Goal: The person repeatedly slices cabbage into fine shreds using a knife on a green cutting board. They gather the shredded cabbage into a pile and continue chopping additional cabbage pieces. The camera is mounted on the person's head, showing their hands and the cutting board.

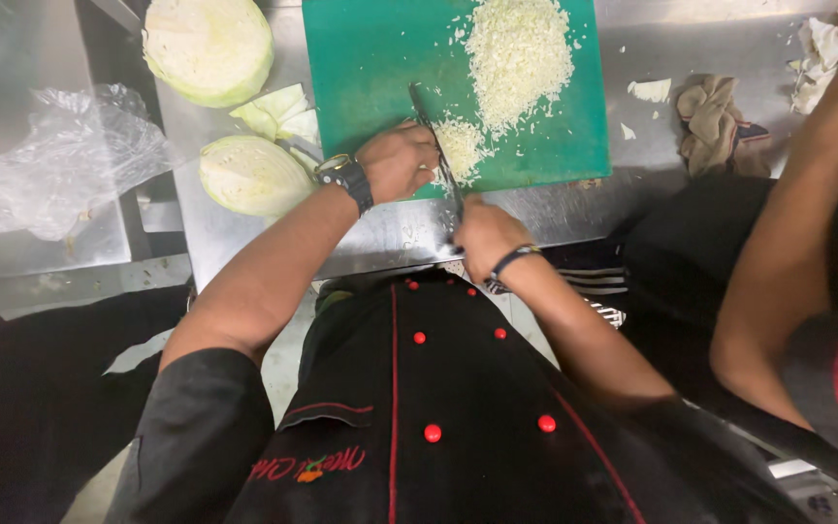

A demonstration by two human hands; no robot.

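Green board (370, 58), knife (434, 146) mincing cabbage (460, 146).
Right hand (485, 236) grips the handle at 6 o'clock; left hand (398, 160) pins the blade above the loose, light, scatter-prone shreds.

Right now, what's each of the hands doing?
Left hand: curled on the chopped cabbage, beside the blade.
Right hand: closed on the knife handle.

Blk chef jacket (458, 408) w/ red buttons & piping, blk wristwatch (348, 179), dark wristband (513, 259).
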